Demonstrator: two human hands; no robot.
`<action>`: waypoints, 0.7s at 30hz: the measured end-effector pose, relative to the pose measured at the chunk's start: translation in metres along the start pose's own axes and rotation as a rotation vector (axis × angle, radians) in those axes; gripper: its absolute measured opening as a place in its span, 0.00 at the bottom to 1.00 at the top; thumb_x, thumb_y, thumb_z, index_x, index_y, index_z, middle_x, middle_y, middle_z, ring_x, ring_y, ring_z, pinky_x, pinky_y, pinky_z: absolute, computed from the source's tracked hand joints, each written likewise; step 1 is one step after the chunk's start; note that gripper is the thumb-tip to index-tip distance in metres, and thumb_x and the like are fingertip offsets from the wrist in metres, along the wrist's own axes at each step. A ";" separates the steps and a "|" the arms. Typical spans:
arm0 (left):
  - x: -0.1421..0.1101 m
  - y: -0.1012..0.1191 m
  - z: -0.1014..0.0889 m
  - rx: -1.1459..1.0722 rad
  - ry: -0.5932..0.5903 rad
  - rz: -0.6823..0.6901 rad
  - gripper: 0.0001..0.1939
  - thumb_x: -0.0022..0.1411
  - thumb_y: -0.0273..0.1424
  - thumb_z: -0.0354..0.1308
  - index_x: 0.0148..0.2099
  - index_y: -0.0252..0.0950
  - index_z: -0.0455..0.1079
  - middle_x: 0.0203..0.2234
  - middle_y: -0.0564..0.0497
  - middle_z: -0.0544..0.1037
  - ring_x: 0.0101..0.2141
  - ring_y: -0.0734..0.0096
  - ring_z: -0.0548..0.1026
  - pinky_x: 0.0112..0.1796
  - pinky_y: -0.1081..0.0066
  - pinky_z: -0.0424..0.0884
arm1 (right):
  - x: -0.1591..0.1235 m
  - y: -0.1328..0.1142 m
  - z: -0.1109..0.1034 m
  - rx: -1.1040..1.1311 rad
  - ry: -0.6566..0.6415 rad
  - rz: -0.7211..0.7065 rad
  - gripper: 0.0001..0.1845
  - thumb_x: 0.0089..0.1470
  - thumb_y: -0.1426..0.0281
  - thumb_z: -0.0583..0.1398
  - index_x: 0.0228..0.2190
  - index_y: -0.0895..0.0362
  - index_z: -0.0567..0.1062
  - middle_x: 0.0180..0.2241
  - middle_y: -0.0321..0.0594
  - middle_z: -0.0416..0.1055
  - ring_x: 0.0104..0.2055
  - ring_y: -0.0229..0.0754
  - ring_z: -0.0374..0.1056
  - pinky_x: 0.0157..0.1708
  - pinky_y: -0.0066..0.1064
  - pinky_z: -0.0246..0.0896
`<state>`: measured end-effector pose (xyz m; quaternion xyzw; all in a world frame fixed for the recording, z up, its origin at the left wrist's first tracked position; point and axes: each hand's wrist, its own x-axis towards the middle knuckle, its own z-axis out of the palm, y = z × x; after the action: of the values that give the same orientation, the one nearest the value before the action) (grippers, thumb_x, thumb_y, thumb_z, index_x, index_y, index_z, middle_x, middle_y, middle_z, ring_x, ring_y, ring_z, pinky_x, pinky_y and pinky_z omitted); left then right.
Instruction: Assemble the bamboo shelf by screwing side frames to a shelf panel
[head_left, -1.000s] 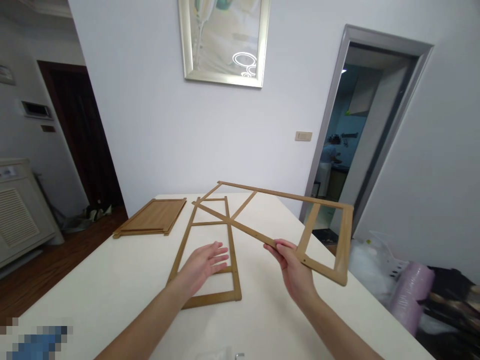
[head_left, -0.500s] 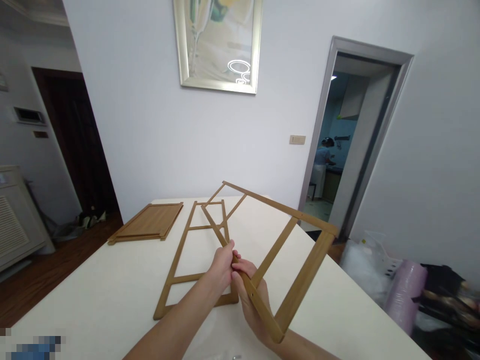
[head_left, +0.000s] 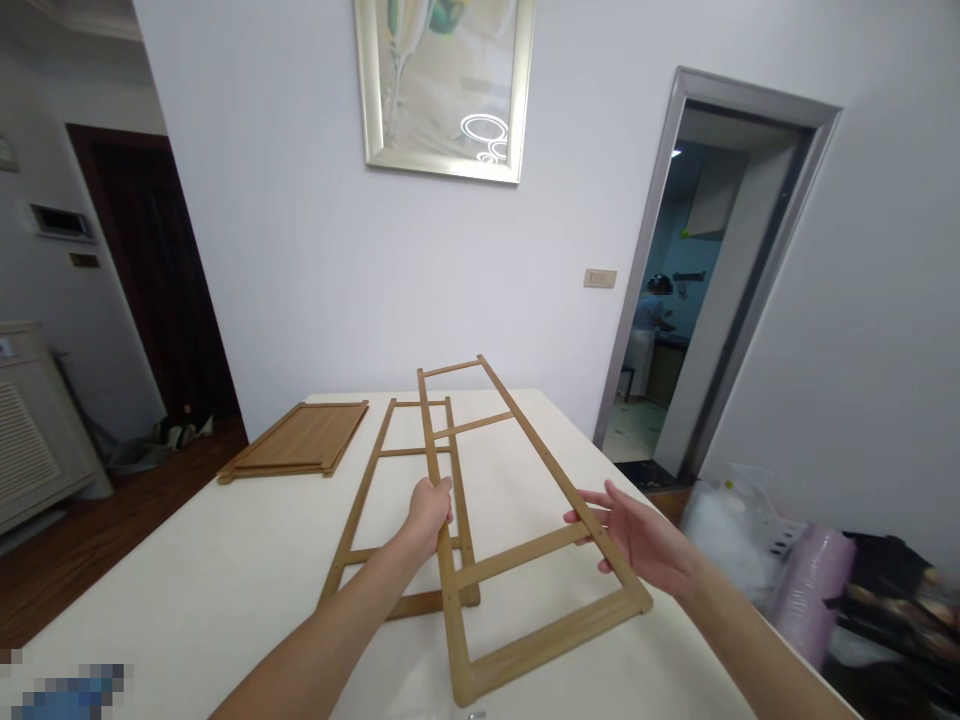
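I've swung the tan wooden ladder-shaped frame [head_left: 523,555] lengthwise; left hand [head_left: 427,517] grips it, right hand [head_left: 643,540] loose, maybe touching.

Stacked flat brown wooden panels [head_left: 304,438] lie left of a rectangular brown wooden frame [head_left: 421,604] on the white table [head_left: 187,590].

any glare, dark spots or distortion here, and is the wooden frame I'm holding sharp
Head view: bright rings glare on the framed picture; head view: the door at left is deeply shaded; head view: the doorway frame leans, probably lens distortion; head view: the held wooden frame looks fairly sharp.
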<state>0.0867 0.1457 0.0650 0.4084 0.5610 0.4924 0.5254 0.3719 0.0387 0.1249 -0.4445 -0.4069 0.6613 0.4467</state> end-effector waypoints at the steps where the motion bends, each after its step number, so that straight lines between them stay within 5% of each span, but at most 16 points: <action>1: 0.003 -0.003 0.004 -0.006 -0.003 -0.010 0.13 0.62 0.34 0.56 0.29 0.39 0.55 0.15 0.60 0.61 0.16 0.78 0.60 0.22 0.73 0.60 | -0.003 0.000 0.001 -0.119 0.034 0.010 0.23 0.54 0.54 0.62 0.45 0.56 0.71 0.39 0.46 0.76 0.30 0.41 0.73 0.21 0.29 0.66; 4: 0.011 -0.007 0.018 -0.052 -0.031 -0.042 0.14 0.62 0.35 0.58 0.29 0.39 0.56 0.15 0.60 0.61 0.16 0.78 0.60 0.23 0.73 0.60 | -0.003 0.008 0.009 -0.513 0.238 -0.022 0.15 0.51 0.60 0.65 0.34 0.56 0.70 0.23 0.33 0.70 0.16 0.31 0.60 0.16 0.23 0.51; 7: 0.018 -0.004 0.027 -0.111 -0.086 -0.053 0.14 0.64 0.39 0.56 0.30 0.38 0.59 0.18 0.57 0.65 0.18 0.78 0.63 0.26 0.72 0.64 | 0.005 0.017 0.011 -0.706 0.404 -0.099 0.13 0.54 0.59 0.61 0.29 0.56 0.68 0.13 0.26 0.57 0.14 0.30 0.49 0.17 0.25 0.44; 12: 0.021 0.000 0.020 -0.115 -0.253 0.008 0.15 0.62 0.41 0.56 0.38 0.32 0.69 0.31 0.45 0.76 0.27 0.71 0.73 0.34 0.69 0.69 | 0.017 0.025 -0.016 -0.700 0.485 -0.133 0.18 0.59 0.56 0.54 0.24 0.55 0.63 0.14 0.28 0.56 0.15 0.31 0.48 0.18 0.26 0.45; 15: 0.016 -0.010 0.007 0.020 -0.245 0.082 0.19 0.57 0.38 0.61 0.47 0.32 0.70 0.40 0.41 0.78 0.35 0.65 0.76 0.41 0.66 0.69 | 0.025 0.029 -0.037 -0.736 0.533 -0.141 0.16 0.59 0.60 0.53 0.23 0.55 0.62 0.14 0.28 0.57 0.15 0.30 0.48 0.18 0.25 0.45; 21: 0.000 -0.039 -0.015 0.387 -0.255 0.274 0.21 0.52 0.36 0.64 0.48 0.34 0.72 0.55 0.36 0.73 0.58 0.52 0.67 0.60 0.62 0.55 | 0.043 0.037 -0.057 -0.787 0.576 -0.108 0.14 0.61 0.65 0.52 0.24 0.56 0.63 0.14 0.28 0.57 0.14 0.30 0.50 0.18 0.25 0.45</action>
<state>0.0741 0.1369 0.0264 0.6321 0.5134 0.3869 0.4325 0.4091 0.0779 0.0644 -0.7226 -0.5082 0.2835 0.3730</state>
